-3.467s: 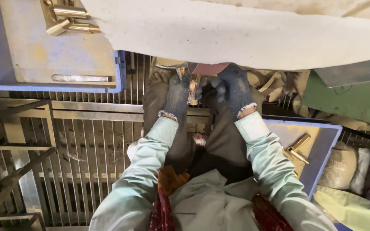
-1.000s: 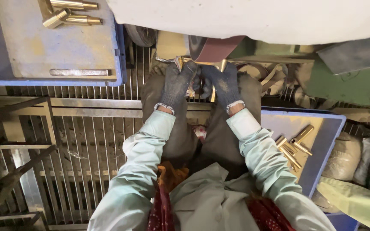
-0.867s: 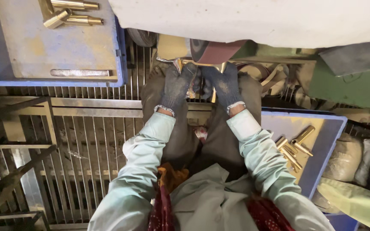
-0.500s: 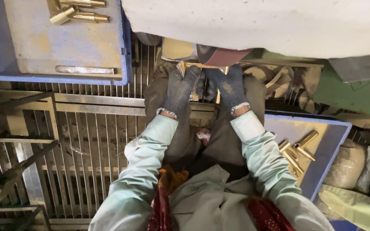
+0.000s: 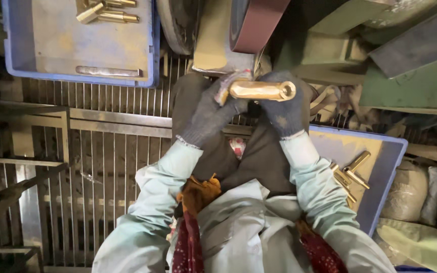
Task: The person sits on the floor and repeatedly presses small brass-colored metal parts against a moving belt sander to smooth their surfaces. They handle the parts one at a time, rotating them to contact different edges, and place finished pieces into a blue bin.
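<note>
Nearest you, at five o'clock, loose brass pieces (image 5: 351,174) lie in a blue tray (image 5: 388,177). Ahead at twelve, your left hand (image 5: 209,114) and right hand (image 5: 284,108) both clasp a brass tube (image 5: 261,90), just below the sanding belt (image 5: 254,23). It looks rigid, weighty and slick; hold both ends.

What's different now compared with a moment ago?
Both gloved hands, the left hand and right hand, have drawn the brass tube back from the reddish sanding belt; it now shows plainly, lying sideways between them. Before, it was tucked up against the belt. Both hands keep their grip. The blue trays with brass parts are unchanged.
</note>
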